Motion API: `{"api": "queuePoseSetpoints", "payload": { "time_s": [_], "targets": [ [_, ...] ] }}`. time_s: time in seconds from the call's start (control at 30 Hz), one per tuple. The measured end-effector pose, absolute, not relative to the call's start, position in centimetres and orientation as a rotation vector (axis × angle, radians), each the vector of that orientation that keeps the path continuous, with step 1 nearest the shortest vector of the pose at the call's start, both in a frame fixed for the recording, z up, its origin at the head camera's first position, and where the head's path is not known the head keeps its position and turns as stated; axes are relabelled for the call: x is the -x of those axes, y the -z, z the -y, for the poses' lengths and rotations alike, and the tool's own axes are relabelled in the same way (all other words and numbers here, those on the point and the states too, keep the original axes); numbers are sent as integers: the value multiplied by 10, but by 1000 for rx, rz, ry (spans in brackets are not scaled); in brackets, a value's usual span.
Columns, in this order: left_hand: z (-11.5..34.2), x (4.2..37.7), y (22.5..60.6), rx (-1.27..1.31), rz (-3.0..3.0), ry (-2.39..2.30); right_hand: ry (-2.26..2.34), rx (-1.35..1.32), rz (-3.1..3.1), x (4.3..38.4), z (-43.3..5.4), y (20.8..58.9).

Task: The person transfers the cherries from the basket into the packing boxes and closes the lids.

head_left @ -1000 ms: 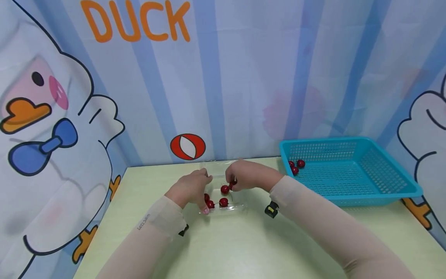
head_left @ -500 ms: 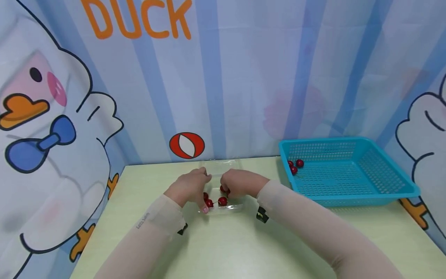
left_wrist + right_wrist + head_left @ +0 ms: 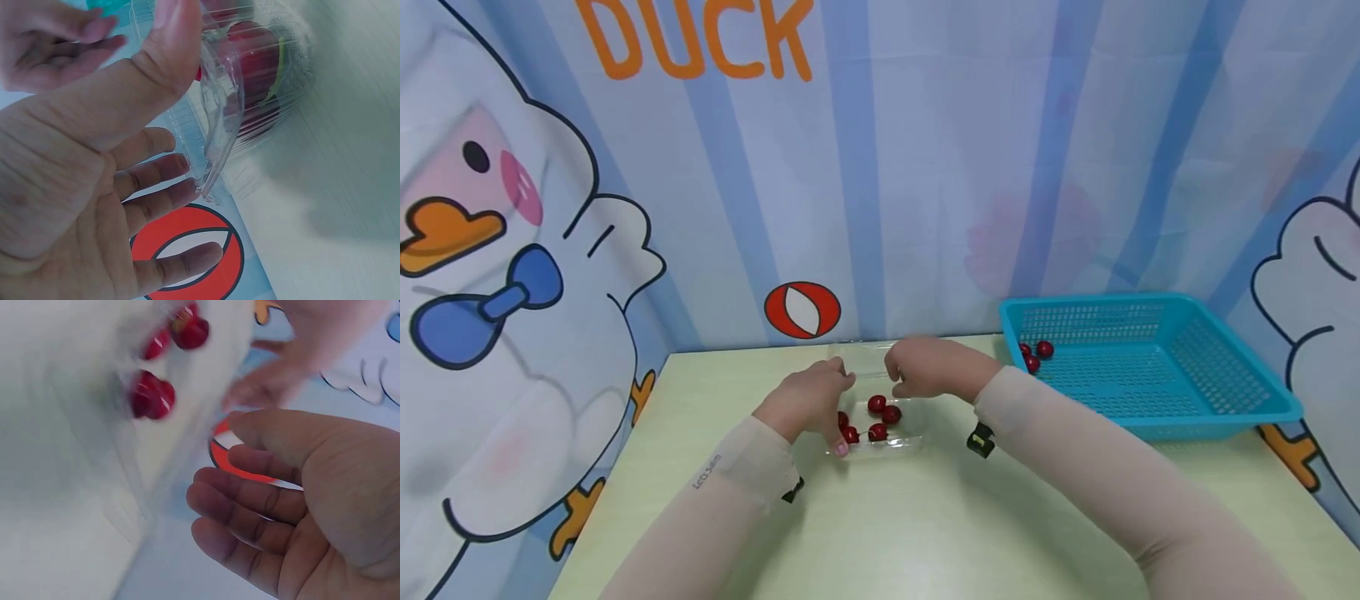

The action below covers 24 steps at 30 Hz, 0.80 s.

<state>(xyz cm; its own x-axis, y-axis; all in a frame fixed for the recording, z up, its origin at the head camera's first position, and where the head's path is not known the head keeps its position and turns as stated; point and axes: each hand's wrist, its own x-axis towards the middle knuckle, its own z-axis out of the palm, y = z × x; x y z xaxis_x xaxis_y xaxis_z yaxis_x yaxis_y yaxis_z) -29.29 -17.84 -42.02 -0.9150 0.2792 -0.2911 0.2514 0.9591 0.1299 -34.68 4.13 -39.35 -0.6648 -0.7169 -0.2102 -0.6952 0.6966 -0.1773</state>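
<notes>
In the head view, a clear plastic clamshell box (image 3: 912, 447) lies on the table with its lid (image 3: 859, 358) folded back toward the wall. Several red cherries sit in it, among them a cherry (image 3: 891, 414) at the right and another cherry (image 3: 877, 432) near the front. My left hand (image 3: 803, 403) spans the box's left side; its thumb touches the rim, and the left wrist view shows the fingers fairly straight. Above the back of the box is my right hand (image 3: 936, 367), holding nothing. Its fingers (image 3: 234, 500) are loosely bent in the right wrist view.
A blue perforated plastic basket (image 3: 1150, 425) stands at the right, with a few cherries (image 3: 1044, 350) in its left corner. Behind the pale table (image 3: 880, 533) hangs a striped curtain (image 3: 925, 167) with duck drawings.
My right hand lowered a cherry into the box, let go of it, and rose back and to the right. My left hand has stayed at the box's left side.
</notes>
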Motion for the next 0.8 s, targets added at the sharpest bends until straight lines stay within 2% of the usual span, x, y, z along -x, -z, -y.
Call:
{"api": "queuePoseSetpoints", "payload": {
  "time_s": [0.37, 0.63, 0.8],
  "targets": [
    [179, 289, 418, -387, -2805, -126, 289, 894, -2763, 393, -122, 340],
    [178, 289, 418, -372, -2795, -127, 373, 631, -2819, 421, -192, 344],
    [177, 291, 418, -378, -2793, -128, 348, 585, -2803, 430, -226, 358]
  ]
}}
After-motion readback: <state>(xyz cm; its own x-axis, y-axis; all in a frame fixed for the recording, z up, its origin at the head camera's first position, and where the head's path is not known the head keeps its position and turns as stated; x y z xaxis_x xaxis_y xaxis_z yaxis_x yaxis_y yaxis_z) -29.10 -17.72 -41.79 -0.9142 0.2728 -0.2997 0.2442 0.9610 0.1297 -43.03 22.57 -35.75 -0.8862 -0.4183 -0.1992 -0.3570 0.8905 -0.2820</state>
